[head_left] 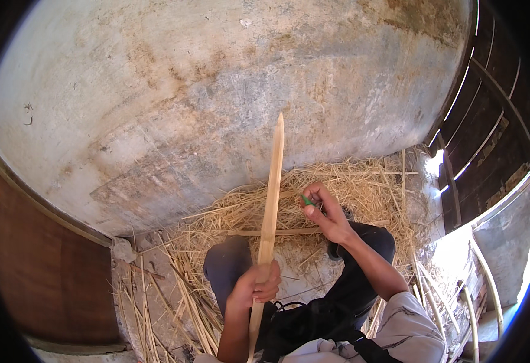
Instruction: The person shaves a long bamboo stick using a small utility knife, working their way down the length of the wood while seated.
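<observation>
Beyond: straw (367, 189), wall (186, 121) (strip (273, 187) blocking part); left hand (256, 283) grips strip, right hand (327, 215) pinches green object (306, 199).

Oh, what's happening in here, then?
A seated person grips a long, pale wooden strip in the left hand, its pointed end directed away from them. The right hand, apart from the strip, holds a small green object, too small to identify. Beyond the knees, a heap of pale shavings lies against the stained wall.
</observation>
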{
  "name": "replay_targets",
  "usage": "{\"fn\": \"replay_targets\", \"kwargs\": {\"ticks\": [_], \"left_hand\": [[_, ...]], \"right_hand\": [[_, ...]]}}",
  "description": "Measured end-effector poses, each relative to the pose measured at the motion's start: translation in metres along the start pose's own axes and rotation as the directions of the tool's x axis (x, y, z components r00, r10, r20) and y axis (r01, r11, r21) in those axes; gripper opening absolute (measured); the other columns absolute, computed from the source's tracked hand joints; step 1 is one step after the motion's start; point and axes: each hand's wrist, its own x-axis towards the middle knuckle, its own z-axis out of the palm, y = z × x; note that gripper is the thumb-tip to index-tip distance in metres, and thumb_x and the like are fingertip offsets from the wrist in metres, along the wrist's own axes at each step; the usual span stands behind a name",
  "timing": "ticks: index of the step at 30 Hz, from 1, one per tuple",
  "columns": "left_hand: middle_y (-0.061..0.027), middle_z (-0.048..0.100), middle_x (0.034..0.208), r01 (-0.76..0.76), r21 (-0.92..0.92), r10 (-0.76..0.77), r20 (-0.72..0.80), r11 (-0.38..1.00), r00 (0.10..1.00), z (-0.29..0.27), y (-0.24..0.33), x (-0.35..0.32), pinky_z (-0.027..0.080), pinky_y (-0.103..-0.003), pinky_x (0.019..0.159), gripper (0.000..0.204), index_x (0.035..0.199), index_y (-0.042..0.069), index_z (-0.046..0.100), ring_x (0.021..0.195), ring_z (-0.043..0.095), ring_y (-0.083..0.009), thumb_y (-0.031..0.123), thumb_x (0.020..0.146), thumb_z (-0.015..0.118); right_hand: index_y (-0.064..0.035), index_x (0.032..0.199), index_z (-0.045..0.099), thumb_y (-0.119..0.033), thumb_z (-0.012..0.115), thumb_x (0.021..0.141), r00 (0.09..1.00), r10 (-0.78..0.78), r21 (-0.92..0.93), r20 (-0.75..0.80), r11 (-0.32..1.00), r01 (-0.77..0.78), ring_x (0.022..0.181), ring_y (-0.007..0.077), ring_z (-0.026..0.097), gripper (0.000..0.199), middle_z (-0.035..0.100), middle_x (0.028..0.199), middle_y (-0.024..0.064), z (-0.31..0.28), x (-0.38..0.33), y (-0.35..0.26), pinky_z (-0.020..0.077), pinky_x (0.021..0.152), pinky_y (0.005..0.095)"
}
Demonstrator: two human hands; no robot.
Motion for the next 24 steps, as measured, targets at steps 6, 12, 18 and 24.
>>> {"fn": "replay_targets", "kwargs": {"ticks": [6,12,18,24], "left_hand": [[0.0033,0.042,0.06,-0.07,0.13,0.073,-0.016,0.989,0.997,-0.001,0.006,0.004,0.032,-0.025,0.039,0.043,0.101,0.002,0.06,0.041,0.037,-0.0076,0.041,0.11,0.046],[0.0004,0.046,0.061,-0.117,0.203,0.136,-0.08,0.972,0.987,-0.003,0.01,0.007,0.036,-0.027,0.042,0.053,0.103,0.001,0.063,0.045,0.041,-0.0104,0.053,0.107,0.05],[0.0011,0.046,0.066,-0.113,0.196,0.144,-0.154,0.974,0.977,0.003,0.016,0.014,0.035,-0.027,0.043,0.054,0.106,0.003,0.064,0.049,0.043,-0.0104,0.056,0.104,0.055],[-0.0007,0.049,0.084,-0.073,0.36,0.184,-0.283,0.93,0.941,0.033,0.03,0.039,0.037,-0.026,0.046,0.035,0.115,0.007,0.052,0.057,0.046,-0.0093,0.041,0.106,0.054]], "right_hand": [[-0.0054,0.112,0.067,-0.025,0.074,0.102,1.0,-0.012,-0.401,0.002,0.916,0.012,0.096,0.0279,0.066,0.023,0.066,0.108,0.0112,-0.006,0.013,-0.018,0.0532,0.084,0.0412],[-0.0023,0.115,0.07,-0.025,0.073,0.102,0.993,0.093,-0.621,-0.072,0.775,-0.118,0.096,0.0373,0.068,0.026,0.068,0.101,0.0148,-0.019,0.011,0.0,0.0547,0.084,0.043],[-0.0013,0.113,0.068,-0.026,0.066,0.109,0.998,0.06,-0.374,-0.022,0.925,-0.063,0.08,0.0232,0.067,0.025,0.065,0.089,0.0103,-0.014,0.013,0.012,0.0536,0.072,0.0385],[-0.005,0.122,0.065,-0.03,0.066,0.11,0.959,0.274,0.5,0.076,0.821,-0.274,0.067,0.0087,0.054,0.027,0.05,0.077,-0.0019,0.006,0.014,-0.004,0.0438,0.063,0.0283]]}}
